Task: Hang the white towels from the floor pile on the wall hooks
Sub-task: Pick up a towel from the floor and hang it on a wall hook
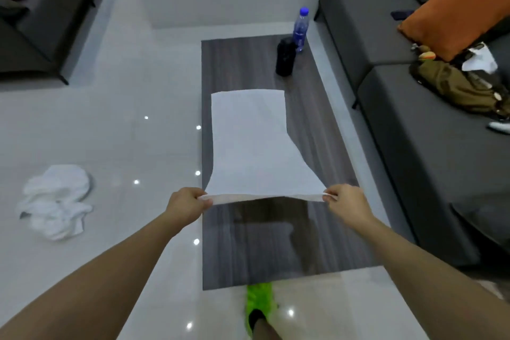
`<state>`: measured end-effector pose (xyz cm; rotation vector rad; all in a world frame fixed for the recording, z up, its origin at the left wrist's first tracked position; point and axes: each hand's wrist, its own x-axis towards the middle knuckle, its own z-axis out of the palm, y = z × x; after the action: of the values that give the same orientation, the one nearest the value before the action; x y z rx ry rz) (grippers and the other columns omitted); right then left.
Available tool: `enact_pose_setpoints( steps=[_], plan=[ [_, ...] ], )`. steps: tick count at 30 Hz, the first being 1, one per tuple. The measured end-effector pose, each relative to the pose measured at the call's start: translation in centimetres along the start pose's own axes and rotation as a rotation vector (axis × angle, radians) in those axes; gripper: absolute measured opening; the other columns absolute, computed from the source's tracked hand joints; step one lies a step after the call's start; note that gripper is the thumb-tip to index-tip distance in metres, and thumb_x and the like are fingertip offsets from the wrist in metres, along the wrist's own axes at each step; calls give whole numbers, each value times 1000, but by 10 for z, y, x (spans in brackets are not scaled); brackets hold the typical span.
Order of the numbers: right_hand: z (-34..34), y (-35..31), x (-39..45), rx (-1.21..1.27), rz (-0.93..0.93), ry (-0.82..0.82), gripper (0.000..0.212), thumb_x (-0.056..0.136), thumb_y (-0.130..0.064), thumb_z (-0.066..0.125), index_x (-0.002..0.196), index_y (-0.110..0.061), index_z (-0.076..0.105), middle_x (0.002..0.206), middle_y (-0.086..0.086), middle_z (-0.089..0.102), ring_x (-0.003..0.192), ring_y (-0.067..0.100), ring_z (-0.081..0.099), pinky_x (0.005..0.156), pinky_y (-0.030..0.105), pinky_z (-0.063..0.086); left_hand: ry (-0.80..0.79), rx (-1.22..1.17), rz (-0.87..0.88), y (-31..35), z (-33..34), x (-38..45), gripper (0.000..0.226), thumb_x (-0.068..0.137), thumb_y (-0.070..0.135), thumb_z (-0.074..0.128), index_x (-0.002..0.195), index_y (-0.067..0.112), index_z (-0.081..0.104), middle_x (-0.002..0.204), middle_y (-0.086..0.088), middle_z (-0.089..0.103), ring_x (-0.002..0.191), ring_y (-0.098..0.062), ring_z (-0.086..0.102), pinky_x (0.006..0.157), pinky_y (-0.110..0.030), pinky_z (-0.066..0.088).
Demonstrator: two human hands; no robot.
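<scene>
Over the table's (pixel 229 257) middle, the left hand (pixel 185 205) and right hand (pixel 348 202) each pinched a near corner of the towel (pixel 249 143), whose far part lay on the wood. Its long axis ran along the table toward the bottles (pixel 292 41). A slipped pinch could drop it, and no hooks were visible.

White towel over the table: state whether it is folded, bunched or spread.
Spread. The white towel lies flat on the table, its near edge lifted and pulled taut between the left hand and right hand.
</scene>
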<state>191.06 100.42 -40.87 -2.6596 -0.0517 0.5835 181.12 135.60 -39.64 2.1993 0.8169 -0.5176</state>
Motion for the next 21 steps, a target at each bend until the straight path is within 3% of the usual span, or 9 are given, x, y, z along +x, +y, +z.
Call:
enact_pose_setpoints(
  steps=[5,11,14,17,21],
  plan=[
    [47,51,-96,-61,73,-126,16,94,-21,62,96,-12,75,90,9,72,81,23,61,68,26,41,-147,93,-38,-75,63,-59,24,95,34,62,108,17,71,97,-5,66,84,-17,57,67,-27,42],
    [68,77,-158,-78,85,-106,17,95,-20,63,94,-9,75,90,13,73,91,30,64,73,31,48,-115,38,-34,-113,91,-118,19,94,30,61,97,15,73,96,-10,67,88,-23,58,68,-30,44],
    [65,78,-152,-74,83,-100,17,95,-21,62,91,-11,75,87,10,72,83,27,63,69,30,47,-77,23,-22,-107,89,-122,22,94,28,61,94,10,73,94,-13,68,91,-27,60,75,-34,47],
    [54,71,-121,-61,57,-93,15,94,-22,63,89,-16,75,83,5,72,80,23,64,69,29,49,-30,9,-15,-88,78,-104,27,94,29,60,93,5,72,93,-16,68,85,-26,59,71,-33,46],
    [29,52,-53,-32,36,-75,16,94,-25,63,80,-24,70,78,0,69,74,18,62,68,33,54,44,-12,0,-43,53,-53,24,93,32,60,88,12,72,87,-8,68,82,-21,59,70,-32,46]
  ],
)
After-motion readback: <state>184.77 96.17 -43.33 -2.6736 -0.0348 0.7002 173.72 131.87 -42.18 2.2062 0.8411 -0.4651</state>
